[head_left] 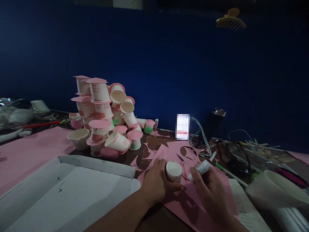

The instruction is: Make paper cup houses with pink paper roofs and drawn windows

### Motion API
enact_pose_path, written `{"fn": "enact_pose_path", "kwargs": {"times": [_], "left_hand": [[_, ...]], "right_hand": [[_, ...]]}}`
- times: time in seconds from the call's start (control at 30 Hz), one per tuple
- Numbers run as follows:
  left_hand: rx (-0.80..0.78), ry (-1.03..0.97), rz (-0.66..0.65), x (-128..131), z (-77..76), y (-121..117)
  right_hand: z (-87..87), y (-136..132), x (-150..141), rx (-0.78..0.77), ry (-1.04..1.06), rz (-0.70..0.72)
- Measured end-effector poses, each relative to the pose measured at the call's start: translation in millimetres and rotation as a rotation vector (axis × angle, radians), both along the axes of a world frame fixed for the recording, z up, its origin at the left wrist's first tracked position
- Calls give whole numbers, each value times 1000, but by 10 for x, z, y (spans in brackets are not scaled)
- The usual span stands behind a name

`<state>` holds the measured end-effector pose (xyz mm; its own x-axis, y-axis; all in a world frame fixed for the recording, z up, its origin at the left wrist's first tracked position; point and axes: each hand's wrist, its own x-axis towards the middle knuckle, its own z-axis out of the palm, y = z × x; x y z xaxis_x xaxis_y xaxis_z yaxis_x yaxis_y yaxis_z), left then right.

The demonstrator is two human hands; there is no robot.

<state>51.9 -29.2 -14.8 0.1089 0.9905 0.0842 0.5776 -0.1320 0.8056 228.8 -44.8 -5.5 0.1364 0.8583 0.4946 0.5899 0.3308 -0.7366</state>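
Note:
My left hand [158, 180] is closed around a small paper cup [173, 169], with its round white end facing up. Just to its right, my right hand [210, 190] grips a white tube [201, 169] with a printed label, tipped toward the cup. What the label says is too small to read. Pink paper [193, 206] with cut-out holes lies under both hands. Behind my left hand stands a stack of paper cups [100, 91] with pink discs on top and red windows drawn on them; some cups lie tilted.
A shallow white box lid [96, 161] and a large pink sheet [36, 145] lie at left. A lit phone screen [182, 127] leans by the blue wall, near a dark bottle [213, 125]. A green pen [229, 174] and a larger white cup [277, 190] are at right.

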Motion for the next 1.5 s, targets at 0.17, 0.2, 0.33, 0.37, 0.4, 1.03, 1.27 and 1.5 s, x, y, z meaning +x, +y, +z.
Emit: {"fn": "enact_pose_path", "kwargs": {"times": [0.17,0.2,0.33,0.37,0.4,1.03,1.27,1.5], "left_hand": [[-9,-110,-96,-64,20,19],[-16,-134,-126,-77,27,21],[-73,-201,-229,-108,42,25],[-75,-204,-235,-108,41,25],[-71,-200,-232,-105,37,25],[53,-51,-131,-21,1,6],[3,-41,-113,-37,28,-2],[-63,-50,-96,-47,40,7]], "right_hand": [[61,-15,3,-20,99,27],[70,-16,-2,-17,112,36],[61,-18,-16,-21,120,57],[48,-19,-18,-23,117,62],[33,-19,-20,-23,117,70],[58,-27,-74,-18,36,94],[24,-24,-26,-16,85,-1],[37,27,-80,-272,589,130]]}}
